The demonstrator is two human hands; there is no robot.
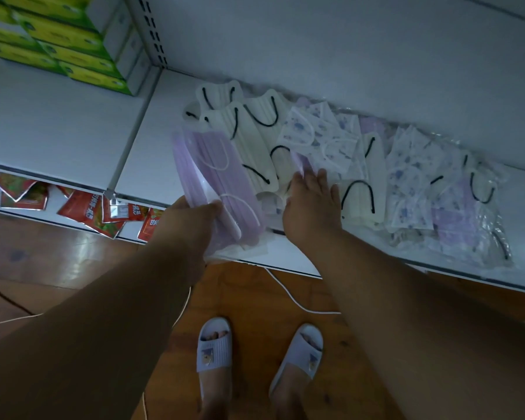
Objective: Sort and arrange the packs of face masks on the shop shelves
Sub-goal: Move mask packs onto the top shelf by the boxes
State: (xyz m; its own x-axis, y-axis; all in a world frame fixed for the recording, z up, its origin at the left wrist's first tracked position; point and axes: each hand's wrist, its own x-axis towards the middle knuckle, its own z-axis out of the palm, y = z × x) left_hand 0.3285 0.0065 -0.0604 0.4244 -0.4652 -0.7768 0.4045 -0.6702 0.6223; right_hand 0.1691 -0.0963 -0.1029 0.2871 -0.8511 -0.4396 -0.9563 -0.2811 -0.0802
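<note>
I see my left hand gripping a lilac mask pack, lifted at the left end of the mask row on the white shelf, probably kept apart for sorting by colour. My right hand reaches just beside it, fingers straight, resting on cream packs, probably to spread them; both forearms stretch forward and down.

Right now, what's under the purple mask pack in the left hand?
Under the purple mask pack, gripped by the left hand, show a cream mask pack and the white shelf edge. Anything directly beneath its middle is covered. The right hand rests on packs beside it.
</note>
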